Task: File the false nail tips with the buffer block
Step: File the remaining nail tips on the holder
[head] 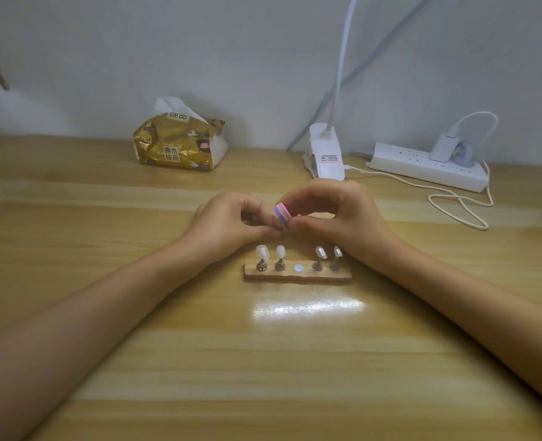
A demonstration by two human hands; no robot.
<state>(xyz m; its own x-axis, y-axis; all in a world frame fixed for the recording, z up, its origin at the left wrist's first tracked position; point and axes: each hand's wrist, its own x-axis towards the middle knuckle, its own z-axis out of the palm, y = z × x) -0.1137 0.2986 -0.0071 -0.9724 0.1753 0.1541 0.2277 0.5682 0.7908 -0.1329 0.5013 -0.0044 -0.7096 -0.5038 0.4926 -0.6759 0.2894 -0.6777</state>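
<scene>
1. The right hand (pixel 333 214) is pinching the striped buffer block (pixel 281 213) in curled fingers.
2. The left hand (pixel 231 221) is pinching a small piece (pixel 279 229), mostly hidden, just under the block.
3. 4 nail tips (pixel 262 252) are standing on the wooden stand (pixel 298 276), just below both hands.

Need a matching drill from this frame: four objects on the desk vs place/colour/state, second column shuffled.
1. buffer block
2. tissue pack
3. power strip
4. wooden stand

a. white, back right
b. pink and purple stripes
c. carries four nail tips, middle spot empty
d. gold wrapper, back left

Pairs: 1-b, 2-d, 3-a, 4-c
</scene>
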